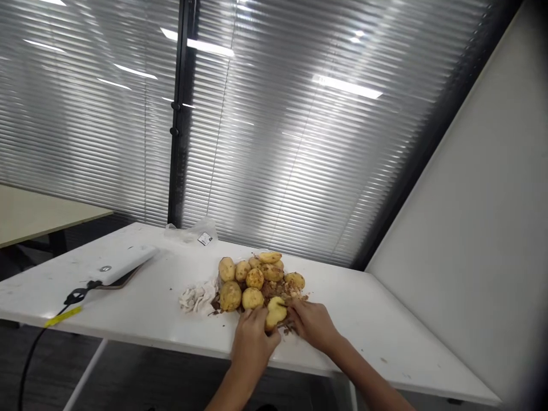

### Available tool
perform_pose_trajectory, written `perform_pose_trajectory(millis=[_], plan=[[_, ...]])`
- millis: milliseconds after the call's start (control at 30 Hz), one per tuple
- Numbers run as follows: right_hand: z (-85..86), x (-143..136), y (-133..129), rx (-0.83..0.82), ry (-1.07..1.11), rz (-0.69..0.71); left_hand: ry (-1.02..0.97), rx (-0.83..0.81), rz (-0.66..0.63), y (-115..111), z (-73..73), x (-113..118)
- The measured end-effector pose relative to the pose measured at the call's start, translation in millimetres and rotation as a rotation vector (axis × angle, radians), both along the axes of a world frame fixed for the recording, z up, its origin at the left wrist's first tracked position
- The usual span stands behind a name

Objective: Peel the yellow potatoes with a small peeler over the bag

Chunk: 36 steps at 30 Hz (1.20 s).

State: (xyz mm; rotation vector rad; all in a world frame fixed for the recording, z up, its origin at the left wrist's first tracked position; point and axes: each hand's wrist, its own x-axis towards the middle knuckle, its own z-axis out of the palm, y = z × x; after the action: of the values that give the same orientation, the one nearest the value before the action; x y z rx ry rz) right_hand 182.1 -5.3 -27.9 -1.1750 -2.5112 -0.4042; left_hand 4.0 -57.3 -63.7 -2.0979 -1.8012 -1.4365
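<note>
Near the front edge of the white table, my left hand (pixel 254 337) is wrapped round a partly peeled yellow potato (pixel 276 314). My right hand (pixel 309 321) is closed at the potato's right side, its fingertips pinched together; what they hold, if anything, is too small to make out. Just beyond both hands lies a pile of several yellow-brown potatoes (pixel 254 278), with brown peelings (pixel 274 290) scattered among and beside them. A crumpled white cloth or tissue (pixel 197 298) rests left of the pile.
A white power strip or box (pixel 128 266) with a black cable and yellow tag (pixel 63 317) lies on the table (pixel 171 331) at the left. Behind is a clear plastic bag (pixel 192 231). Blinds stand at the back, a pale wall (pixel 475 228) at the right.
</note>
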Motion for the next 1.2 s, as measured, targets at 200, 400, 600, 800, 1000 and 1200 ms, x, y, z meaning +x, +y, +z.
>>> perform_pose_trajectory(millis=[200, 400, 600, 800, 1000, 1200], plan=[[0.9, 5, -2, -0.006, 0.002, 0.001, -0.013, -0.016, -0.011, 0, 0.3, -1], [3.0, 7, -10, -0.047, -0.085, 0.044, -0.018, -0.008, -0.017, 1, 0.5, -1], [5.9, -2, -4, -0.047, -0.092, -0.04, -0.029, -0.008, -0.028, 0, 0.6, -1], [6.6, -3, -5, -0.077, -0.137, 0.017, -0.036, -0.015, -0.025, 0, 0.8, -1], [6.2, -9, -7, -0.081, -0.165, 0.022, -0.042, -0.02, -0.028, -1, 1.6, 0], [3.7, -12, -7, -0.061, -0.152, -0.006, -0.037, -0.002, -0.025, -1, 2.6, -1]])
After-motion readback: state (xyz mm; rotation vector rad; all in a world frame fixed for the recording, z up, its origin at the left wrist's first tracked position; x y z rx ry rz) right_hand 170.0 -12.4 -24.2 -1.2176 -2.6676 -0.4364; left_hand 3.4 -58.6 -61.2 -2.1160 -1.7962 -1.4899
